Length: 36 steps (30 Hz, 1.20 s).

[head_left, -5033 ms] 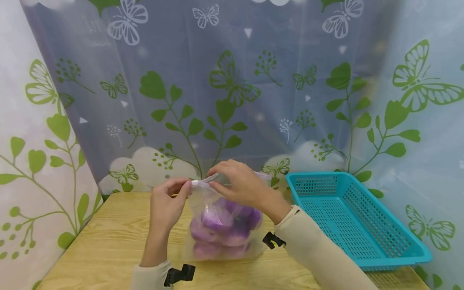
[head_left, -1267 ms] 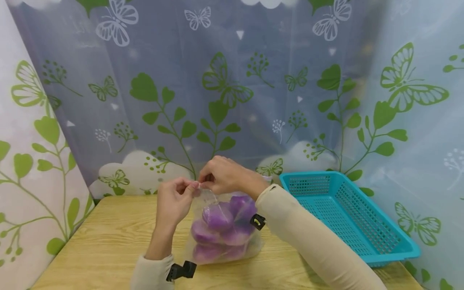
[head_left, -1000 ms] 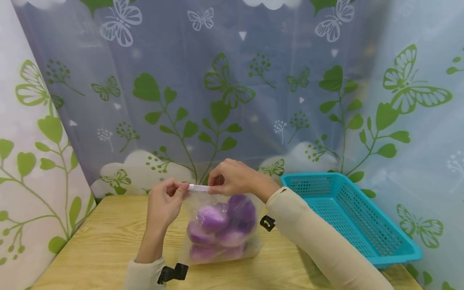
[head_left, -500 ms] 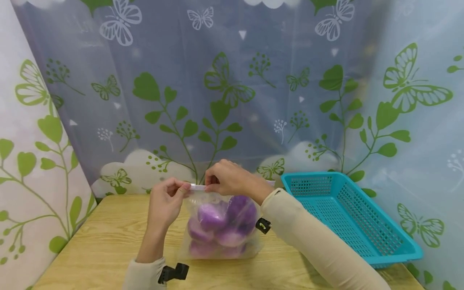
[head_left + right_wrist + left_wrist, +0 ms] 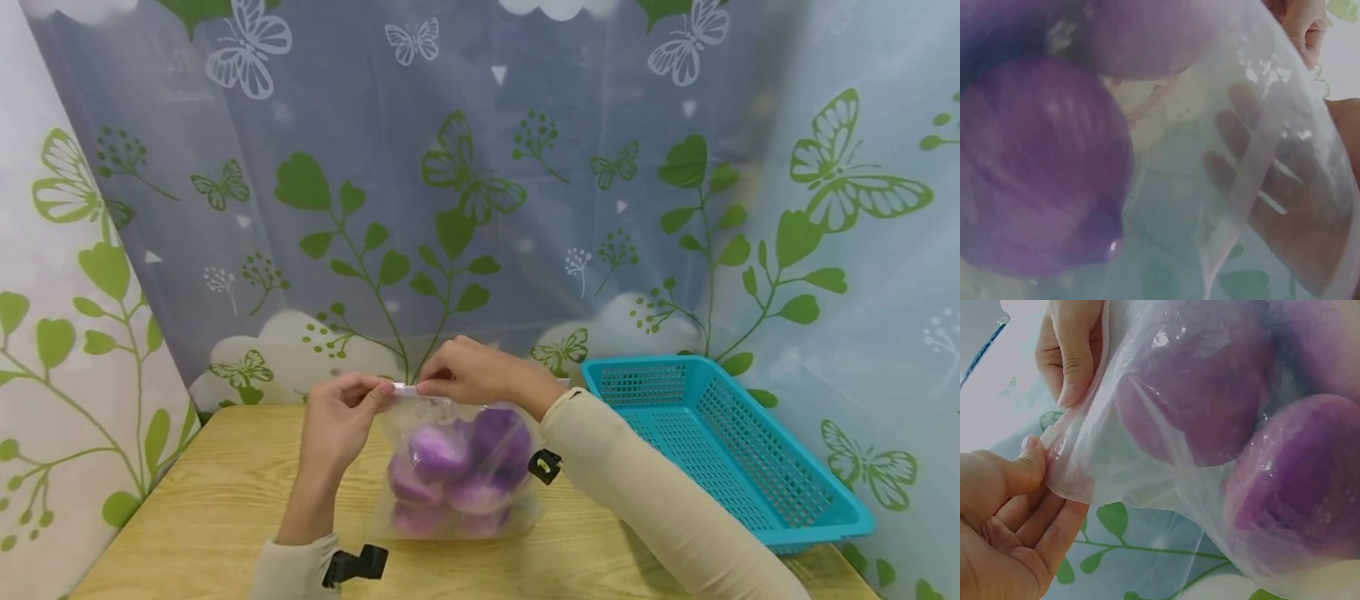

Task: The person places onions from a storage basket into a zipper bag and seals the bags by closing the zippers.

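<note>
A translucent slider zip bag (image 5: 525,512) stands on the table, holding several smooth, rounded purple objects (image 5: 438,452) with paler patches; their kind is unclear. My left hand (image 5: 333,429) pinches the bag's top left corner beside the small white slider (image 5: 1049,437). Close to it, my right hand (image 5: 480,375) pinches the white zip edge between thumb and curled forefinger. In the right wrist view, the right hand's fingers (image 5: 1235,134) show through the film. Much of the bag's top edge is hidden behind the right hand and wrist.
A turquoise perforated basket (image 5: 720,450) sits to the right on the wooden table (image 5: 232,483). Behind and at both sides hangs a curtain (image 5: 570,275) with butterflies and leaves. Each wrist wears a black camera mount (image 5: 356,567).
Five seconds ago the right hand's fingers were spread over a raised, gaping top edge. It now pinches the edge nearer the left hand, having shifted slightly left in the last half second.
</note>
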### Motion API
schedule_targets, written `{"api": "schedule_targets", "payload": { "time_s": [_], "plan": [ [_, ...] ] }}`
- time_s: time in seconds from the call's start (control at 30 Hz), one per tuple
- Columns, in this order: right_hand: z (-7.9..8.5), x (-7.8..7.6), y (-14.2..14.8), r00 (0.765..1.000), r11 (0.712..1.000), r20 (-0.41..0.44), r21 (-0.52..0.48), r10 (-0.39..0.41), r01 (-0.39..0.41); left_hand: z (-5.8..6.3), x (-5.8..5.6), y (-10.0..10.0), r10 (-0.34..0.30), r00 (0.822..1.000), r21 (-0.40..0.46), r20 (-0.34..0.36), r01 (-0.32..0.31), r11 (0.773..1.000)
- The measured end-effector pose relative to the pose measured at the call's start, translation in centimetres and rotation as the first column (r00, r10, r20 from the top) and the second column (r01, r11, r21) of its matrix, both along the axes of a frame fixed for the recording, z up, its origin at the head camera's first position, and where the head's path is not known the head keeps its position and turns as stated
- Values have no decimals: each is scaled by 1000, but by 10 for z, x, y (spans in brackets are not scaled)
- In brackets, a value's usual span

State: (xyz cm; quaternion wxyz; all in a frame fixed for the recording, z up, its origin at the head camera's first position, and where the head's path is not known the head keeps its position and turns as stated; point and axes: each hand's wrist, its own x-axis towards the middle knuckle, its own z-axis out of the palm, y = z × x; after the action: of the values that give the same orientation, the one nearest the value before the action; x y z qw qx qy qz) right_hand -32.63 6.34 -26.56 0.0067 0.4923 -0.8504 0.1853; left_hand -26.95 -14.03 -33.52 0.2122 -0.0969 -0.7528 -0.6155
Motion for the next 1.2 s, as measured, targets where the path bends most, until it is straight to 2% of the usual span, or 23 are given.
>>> {"api": "schedule_targets", "payload": {
  "time_s": [0.1, 0.3, 0.4, 0.63, 0.87, 1.03, 1.2],
  "plan": [
    [0, 1, -2, 1000, 1000, -7, -16, 10, -10, -1, -1, -1, -21, 1000, -9, -20, 21, 1000],
    [-2, 2, -5, 997, 1000, -71, -14, -26, 25, -4, -2, -2, -40, 998, -7, -52, 40, 999],
    [-2, 3, -6, 996, 999, -72, -18, -42, 41, -5, -2, -3, -45, 997, -6, -64, 45, 999],
    [-2, 5, -4, 1000, 999, -4, -33, -24, 24, -6, -1, -7, -83, 987, -19, -135, 81, 997],
    [-1, 7, -1, 993, 1000, 116, -25, 19, -16, -9, -1, -14, -126, 967, -115, -222, 102, 988],
    [2, 9, 0, 991, 999, 129, -8, 44, -43, -11, -1, -18, -140, 950, -182, -279, 90, 979],
    [7, 10, 1, 989, 997, 137, 48, 52, -59, -11, -1, -17, -153, 936, -188, -318, 96, 977]
  ]
}}
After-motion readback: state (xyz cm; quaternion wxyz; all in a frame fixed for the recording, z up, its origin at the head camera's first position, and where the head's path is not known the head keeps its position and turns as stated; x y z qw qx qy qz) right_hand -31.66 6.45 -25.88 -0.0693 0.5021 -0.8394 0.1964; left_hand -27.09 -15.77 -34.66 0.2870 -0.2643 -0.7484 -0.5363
